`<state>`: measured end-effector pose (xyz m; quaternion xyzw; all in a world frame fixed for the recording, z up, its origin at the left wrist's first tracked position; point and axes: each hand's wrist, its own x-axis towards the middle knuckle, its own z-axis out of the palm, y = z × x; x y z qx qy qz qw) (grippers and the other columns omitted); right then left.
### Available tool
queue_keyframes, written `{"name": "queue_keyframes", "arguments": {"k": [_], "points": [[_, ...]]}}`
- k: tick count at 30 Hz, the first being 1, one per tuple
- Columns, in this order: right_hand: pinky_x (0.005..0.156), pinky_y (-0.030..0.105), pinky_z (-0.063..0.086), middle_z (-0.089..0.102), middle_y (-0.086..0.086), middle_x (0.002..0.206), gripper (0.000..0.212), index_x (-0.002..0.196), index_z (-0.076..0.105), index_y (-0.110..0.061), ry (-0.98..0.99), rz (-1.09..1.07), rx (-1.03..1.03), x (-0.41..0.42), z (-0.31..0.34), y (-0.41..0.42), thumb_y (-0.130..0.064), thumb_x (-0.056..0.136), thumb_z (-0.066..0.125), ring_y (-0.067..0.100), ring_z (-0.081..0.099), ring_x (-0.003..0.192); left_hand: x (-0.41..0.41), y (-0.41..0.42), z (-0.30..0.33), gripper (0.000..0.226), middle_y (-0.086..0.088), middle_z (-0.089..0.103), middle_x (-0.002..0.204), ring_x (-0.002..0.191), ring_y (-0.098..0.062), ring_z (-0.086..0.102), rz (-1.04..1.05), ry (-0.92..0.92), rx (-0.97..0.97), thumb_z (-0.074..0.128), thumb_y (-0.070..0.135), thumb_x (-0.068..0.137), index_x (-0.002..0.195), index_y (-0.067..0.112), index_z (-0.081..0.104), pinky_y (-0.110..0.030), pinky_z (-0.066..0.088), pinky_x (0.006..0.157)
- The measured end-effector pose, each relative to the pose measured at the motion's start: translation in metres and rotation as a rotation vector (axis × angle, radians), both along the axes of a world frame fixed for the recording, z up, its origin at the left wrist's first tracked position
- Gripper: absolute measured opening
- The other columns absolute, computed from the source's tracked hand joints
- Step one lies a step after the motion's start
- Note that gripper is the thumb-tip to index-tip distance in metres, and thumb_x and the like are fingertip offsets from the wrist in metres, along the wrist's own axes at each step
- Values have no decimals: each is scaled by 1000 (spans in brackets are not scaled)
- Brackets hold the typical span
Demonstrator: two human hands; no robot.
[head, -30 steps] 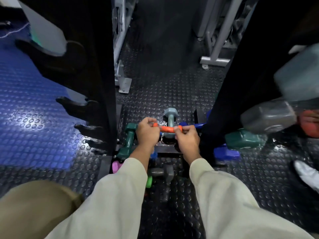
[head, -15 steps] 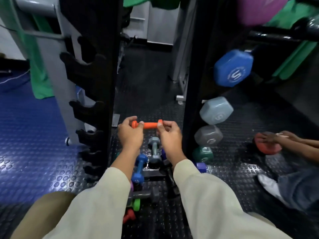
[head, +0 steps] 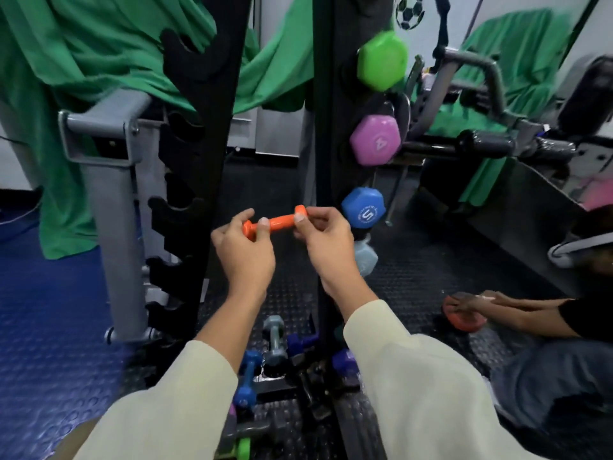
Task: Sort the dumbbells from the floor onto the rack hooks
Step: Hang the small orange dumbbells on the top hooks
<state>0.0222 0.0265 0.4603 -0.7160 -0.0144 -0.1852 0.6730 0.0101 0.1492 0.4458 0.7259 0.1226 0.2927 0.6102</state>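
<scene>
A small orange dumbbell [head: 278, 222] is held level between the two black rack uprights. My left hand [head: 244, 250] pinches its left end and my right hand [head: 326, 240] pinches its right end. The left upright [head: 212, 134] carries empty black hooks [head: 175, 212] down its left side. On the right upright [head: 326, 104] hang a green [head: 382, 60], a pink [head: 376, 141], a blue [head: 364, 208] and a pale blue dumbbell [head: 365, 257]. Several dumbbells lie on the floor below, among them a grey one [head: 274, 340] and a blue one [head: 247, 380].
A grey machine frame [head: 112, 207] stands left of the rack, draped with green cloth [head: 83, 61]. At the right another person's hand [head: 474, 302] rests on a red plate [head: 462, 318] on the studded black floor. Blue matting [head: 49, 327] covers the left floor.
Both hands have lifted the orange dumbbell from just above the floor pile up to mid-height between the uprights. The view has tilted upward, showing more hung dumbbells.
</scene>
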Motion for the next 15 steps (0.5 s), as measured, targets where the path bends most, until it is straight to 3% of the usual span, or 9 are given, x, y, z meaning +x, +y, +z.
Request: {"name": "queue_keyframes", "arguments": {"k": [2,7,13,15], "points": [[92,48,62,79,3,98,24,107,69,-19,-48,9,-1,-9,26,-7,-38,95,77,19,78,90,-9,-6,22,34,2,43,130,91,2,52,-21,-37,-10,65,35,102,135,28,65,-22,44,100],[95,51,62,77,13,108,31,112,68,-10,-202,53,72,-35,95,-24,-26,90,82,26,77,99,-19,-14,87,36,1,47,128,106,-9,57,-77,-200,-30,65,35,101,136,28,65,-23,45,102],[88,31,62,74,14,111,30,124,63,-1,-295,297,260,-71,175,-47,-4,95,71,31,74,107,-5,-20,157,47,6,67,121,109,-14,70,-175,-407,-122,65,59,87,129,38,68,-43,55,103],[90,28,61,74,16,116,37,128,64,0,-269,413,319,-84,192,-54,-5,92,68,30,74,105,-5,-27,177,46,8,71,119,109,-12,70,-242,-449,-139,66,53,89,130,32,70,-43,56,102]]}}
